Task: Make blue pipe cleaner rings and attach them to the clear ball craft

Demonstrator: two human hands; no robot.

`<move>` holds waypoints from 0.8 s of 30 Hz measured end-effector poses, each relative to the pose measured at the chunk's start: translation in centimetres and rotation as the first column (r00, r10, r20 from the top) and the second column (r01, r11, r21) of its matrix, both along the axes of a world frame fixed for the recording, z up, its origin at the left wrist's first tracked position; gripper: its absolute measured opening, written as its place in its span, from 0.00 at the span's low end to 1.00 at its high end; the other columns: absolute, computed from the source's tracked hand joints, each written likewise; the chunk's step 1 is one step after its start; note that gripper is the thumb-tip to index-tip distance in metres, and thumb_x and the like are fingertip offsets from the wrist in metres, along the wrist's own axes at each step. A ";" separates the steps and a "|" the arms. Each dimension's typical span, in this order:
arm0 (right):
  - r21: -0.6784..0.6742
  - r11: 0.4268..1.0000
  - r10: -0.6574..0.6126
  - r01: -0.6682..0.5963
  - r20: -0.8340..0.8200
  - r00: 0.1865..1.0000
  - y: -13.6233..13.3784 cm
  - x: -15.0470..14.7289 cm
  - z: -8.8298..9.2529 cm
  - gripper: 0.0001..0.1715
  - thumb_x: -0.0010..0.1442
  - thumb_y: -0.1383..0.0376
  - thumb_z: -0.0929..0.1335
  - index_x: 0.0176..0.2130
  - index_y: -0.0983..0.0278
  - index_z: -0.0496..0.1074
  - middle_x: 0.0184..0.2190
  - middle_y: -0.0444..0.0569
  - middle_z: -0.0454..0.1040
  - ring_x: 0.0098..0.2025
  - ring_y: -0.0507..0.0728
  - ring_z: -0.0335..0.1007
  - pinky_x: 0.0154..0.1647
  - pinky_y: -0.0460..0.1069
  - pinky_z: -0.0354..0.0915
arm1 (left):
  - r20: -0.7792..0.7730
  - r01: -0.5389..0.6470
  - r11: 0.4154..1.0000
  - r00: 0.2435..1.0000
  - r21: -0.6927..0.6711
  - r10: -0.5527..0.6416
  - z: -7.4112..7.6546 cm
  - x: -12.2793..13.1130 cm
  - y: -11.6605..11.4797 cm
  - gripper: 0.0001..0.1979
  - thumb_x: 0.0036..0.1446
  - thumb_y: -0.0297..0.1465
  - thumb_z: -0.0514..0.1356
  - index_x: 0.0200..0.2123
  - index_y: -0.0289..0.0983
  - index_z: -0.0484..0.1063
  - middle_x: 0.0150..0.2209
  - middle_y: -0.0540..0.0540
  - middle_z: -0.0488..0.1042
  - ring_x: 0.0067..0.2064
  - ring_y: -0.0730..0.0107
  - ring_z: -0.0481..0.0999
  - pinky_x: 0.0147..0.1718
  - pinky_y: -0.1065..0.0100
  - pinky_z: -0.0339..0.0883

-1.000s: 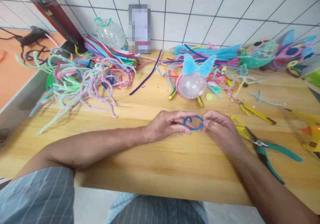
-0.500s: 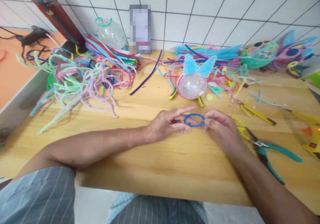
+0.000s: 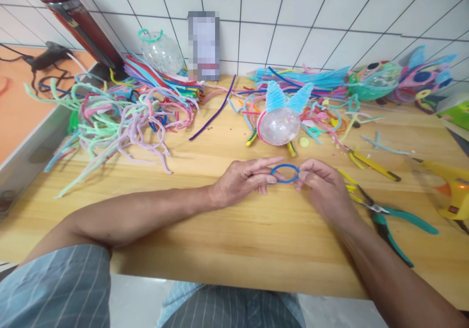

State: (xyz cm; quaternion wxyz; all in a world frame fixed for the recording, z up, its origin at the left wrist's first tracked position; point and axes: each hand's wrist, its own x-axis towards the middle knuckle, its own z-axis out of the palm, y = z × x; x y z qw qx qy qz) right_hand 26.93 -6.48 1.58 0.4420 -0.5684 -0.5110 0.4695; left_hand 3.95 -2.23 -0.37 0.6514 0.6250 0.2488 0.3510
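A blue pipe-cleaner ring (image 3: pixel 286 182) is held between my two hands, just above the wooden table. My right hand (image 3: pixel 325 186) pinches its right side between thumb and fingers. At its left side, the thumb and a finger of my left hand (image 3: pixel 240 181) close on the ring, while the index finger stretches out above it. Beyond my hands stands a clear ball (image 3: pixel 280 126) with two light-blue pipe-cleaner ears (image 3: pixel 287 97), a pink band and yellow-and-dark feet. A small pale yellow disc (image 3: pixel 304 142) lies beside it.
Green-handled pliers (image 3: pixel 410 214), a yellow cutter (image 3: pixel 379 165) and a yellow glue gun (image 3: pixel 452 186) lie to the right. Tangled pipe cleaners (image 3: pixel 120 122) spread at left. A purple pipe cleaner (image 3: pixel 214 109) lies mid-table. A phone (image 3: pixel 204 47) leans against the tiled wall.
The ring looks slightly flatter, and my left fingers have shifted a little around its left side. The whole view has moved slightly; both hands stay on the ring.
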 end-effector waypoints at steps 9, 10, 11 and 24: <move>0.012 1.000 0.001 -0.001 0.028 1.000 0.0 -0.1 0.2 0.06 0.55 0.64 0.70 0.27 0.59 0.73 0.20 0.40 0.72 0.25 0.52 0.65 0.32 0.49 0.61 | -0.015 -0.014 1.000 1.000 0.004 0.014 -0.3 0.0 0.2 0.22 0.65 0.39 0.67 0.60 0.40 0.79 0.48 0.41 0.86 0.27 0.79 0.78 0.30 0.74 0.75; 0.014 1.000 -0.001 0.001 0.029 1.000 0.0 -0.1 0.2 0.06 0.56 0.64 0.70 0.27 0.59 0.73 0.20 0.40 0.72 0.25 0.52 0.65 0.32 0.49 0.60 | -0.016 -0.014 1.000 1.000 0.003 0.014 -0.3 0.0 0.2 0.23 0.64 0.40 0.67 0.60 0.40 0.79 0.48 0.41 0.86 0.27 0.79 0.78 0.30 0.74 0.75; 0.016 1.000 -0.003 0.003 0.031 1.000 0.0 -0.2 0.2 0.06 0.55 0.64 0.70 0.26 0.59 0.73 0.20 0.40 0.72 0.25 0.52 0.65 0.32 0.49 0.60 | -0.017 -0.015 1.000 1.000 0.003 0.015 -0.3 0.0 0.2 0.23 0.64 0.40 0.67 0.60 0.40 0.79 0.48 0.41 0.86 0.27 0.79 0.78 0.30 0.74 0.75; 0.091 0.995 -0.055 0.039 0.176 0.983 -0.3 -0.9 0.6 0.10 0.57 0.61 0.70 0.26 0.60 0.71 0.20 0.40 0.71 0.24 0.51 0.65 0.28 0.47 0.62 | -0.187 -0.059 0.977 0.977 0.206 0.099 -0.6 -0.1 0.1 0.42 0.59 0.44 0.71 0.71 0.37 0.65 0.34 0.49 0.81 0.27 0.78 0.70 0.31 0.75 0.69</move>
